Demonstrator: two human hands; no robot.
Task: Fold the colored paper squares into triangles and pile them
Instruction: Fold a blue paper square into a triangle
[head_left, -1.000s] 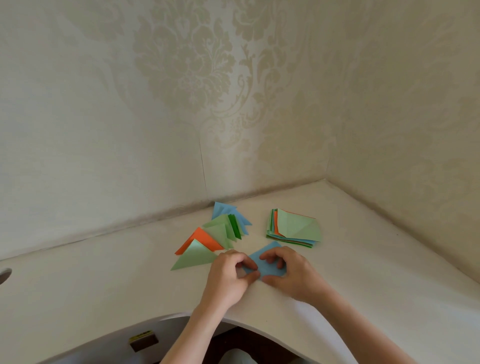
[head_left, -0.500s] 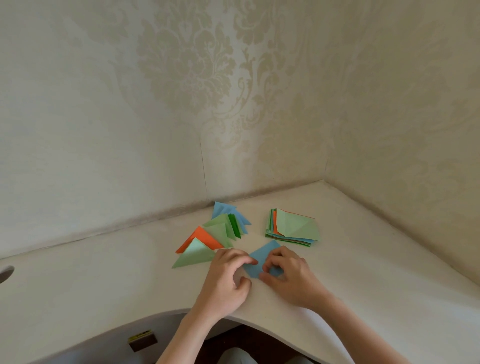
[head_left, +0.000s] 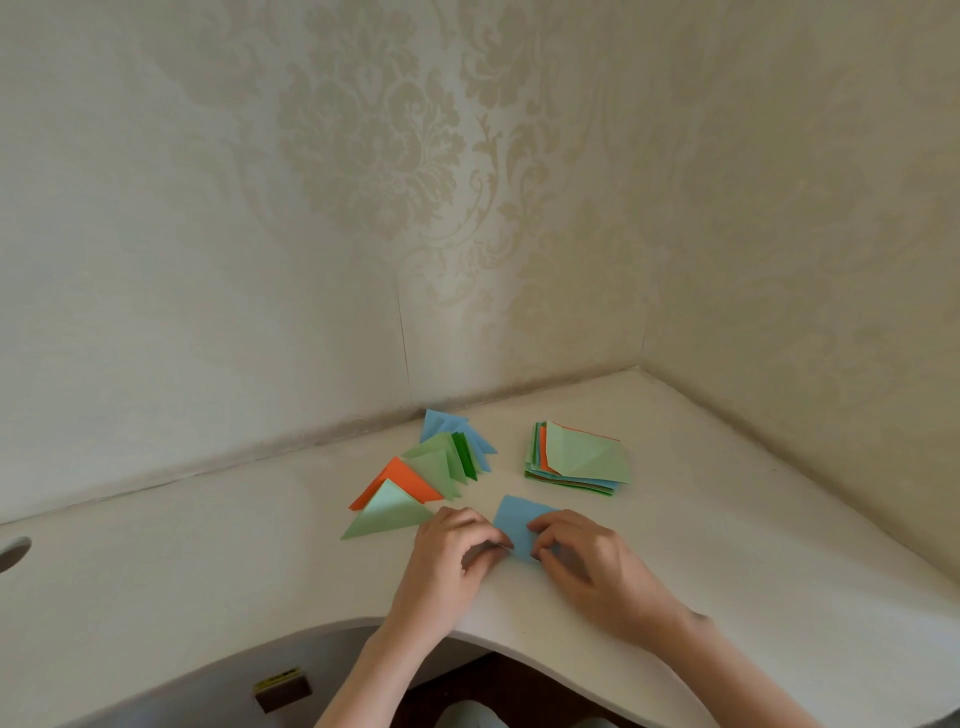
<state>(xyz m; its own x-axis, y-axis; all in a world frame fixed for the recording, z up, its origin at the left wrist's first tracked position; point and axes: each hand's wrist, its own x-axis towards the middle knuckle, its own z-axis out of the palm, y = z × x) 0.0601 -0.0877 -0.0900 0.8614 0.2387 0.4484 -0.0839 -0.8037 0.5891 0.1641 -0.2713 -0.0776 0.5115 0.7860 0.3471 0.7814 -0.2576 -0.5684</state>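
While my left hand (head_left: 457, 551) pinches the near left corner of the blue sheet (head_left: 517, 522) and my right hand (head_left: 576, 551) curls over its right side, fingertips pressing it to the desk (head_left: 727, 519), I judge I am mid-fold on this one. It lies just in front of me, between the spread of finished triangles (head_left: 415, 478) to the left and the stack of squares (head_left: 579, 462) further back on the right. Next I would need to bring corner to corner squarely and run a crease, then lay it with the triangles. My fingers cover the near half of the sheet, so I cannot tell whether the fold is already closed or how the edges line up; the stack's count is also unclear
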